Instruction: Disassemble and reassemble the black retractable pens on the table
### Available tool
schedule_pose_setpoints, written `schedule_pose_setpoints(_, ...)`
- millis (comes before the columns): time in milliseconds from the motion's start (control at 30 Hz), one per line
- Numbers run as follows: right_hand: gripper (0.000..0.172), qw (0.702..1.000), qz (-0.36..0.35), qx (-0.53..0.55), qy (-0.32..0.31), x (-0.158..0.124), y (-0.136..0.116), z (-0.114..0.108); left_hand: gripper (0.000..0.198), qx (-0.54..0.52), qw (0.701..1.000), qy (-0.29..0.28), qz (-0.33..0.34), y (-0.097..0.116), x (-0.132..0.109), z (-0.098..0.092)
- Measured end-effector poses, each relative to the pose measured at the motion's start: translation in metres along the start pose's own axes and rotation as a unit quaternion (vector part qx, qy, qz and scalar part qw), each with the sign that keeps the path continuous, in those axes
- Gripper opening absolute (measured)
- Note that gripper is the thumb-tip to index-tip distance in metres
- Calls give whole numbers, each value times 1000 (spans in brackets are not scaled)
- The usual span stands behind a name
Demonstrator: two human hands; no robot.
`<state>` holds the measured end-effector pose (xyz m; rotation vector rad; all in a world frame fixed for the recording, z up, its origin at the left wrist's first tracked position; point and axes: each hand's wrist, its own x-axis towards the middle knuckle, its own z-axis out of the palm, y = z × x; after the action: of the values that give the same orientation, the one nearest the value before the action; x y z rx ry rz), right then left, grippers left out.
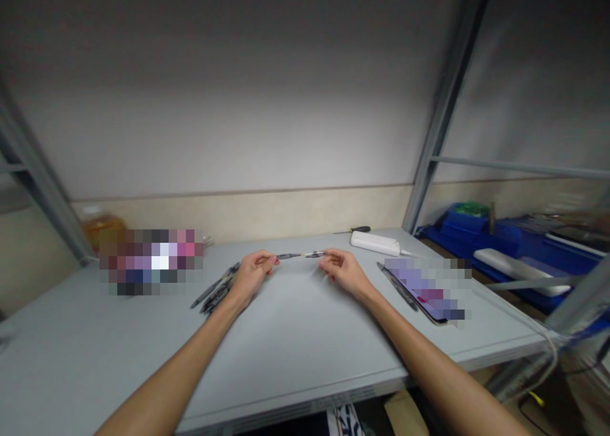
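Note:
Above the middle of the table, my left hand is closed with thumb and fingertips on a dark pen part. My right hand pinches a lighter, clear or silvery pen part. The two pieces lie end to end in one line between my hands; blur hides whether they are joined. Beside my left wrist lies a pile of several dark pens, partly covered by that hand. To the right of my right forearm, a single dark pen rests by a flat pixelated device.
At the back right are a white power strip with a cable and a screwdriver. A pixelated item and an amber bottle stand at the left. Metal posts frame the grey table; blue bins lie beyond the right post.

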<state>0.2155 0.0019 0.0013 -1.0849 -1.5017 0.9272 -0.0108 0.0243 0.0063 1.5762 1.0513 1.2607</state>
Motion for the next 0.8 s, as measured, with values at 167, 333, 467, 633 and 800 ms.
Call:
schedule_pose_setpoints(167, 19, 997, -32, -72, 0, -2, -1, 0, 29, -10, 999, -31, -16, 1, -2, 5)
schedule_pose_setpoints(333, 30, 991, -86, -73, 68, -5, -7, 0, 29, 0, 1000, -11, -12, -1, -2, 5)
schedule_pose_setpoints(467, 32, 989, -75, -117, 49, -7, -7, 1, 30, -12, 1000, -11, -17, 0, -2, 3)
schedule_pose_setpoints(633, 52, 986, -33, -163, 20, -7, -9, 1, 29, -14, 999, -29, -17, 0, -2, 3)
schedule_pose_setpoints(800, 35, 989, -74, -125, 28, -6, -7, 1, 28, -9, 1000, -11, -10, -1, 0, 2)
